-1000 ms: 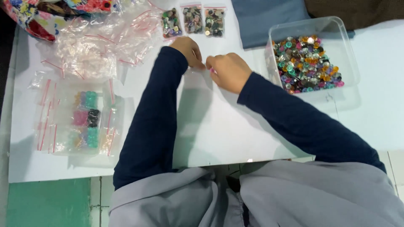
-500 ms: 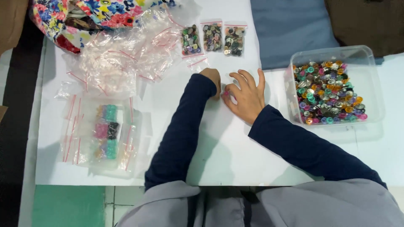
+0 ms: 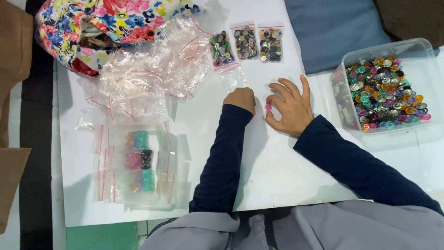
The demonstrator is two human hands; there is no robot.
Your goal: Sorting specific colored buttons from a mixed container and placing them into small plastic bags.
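Fingers of your right hand [image 3: 289,109] pinch a pink button [image 3: 268,107] just right of your fisted left hand [image 3: 240,99], which holds an empty bag [image 3: 232,78].

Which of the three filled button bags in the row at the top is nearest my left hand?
The leftmost bag, holding the more colourful mix. It lies almost straight beyond the left hand; the other two sit further right.

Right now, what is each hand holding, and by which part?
The right hand pinches a small pink button at its fingertips. The left hand grips an empty clear bag by its lower end.
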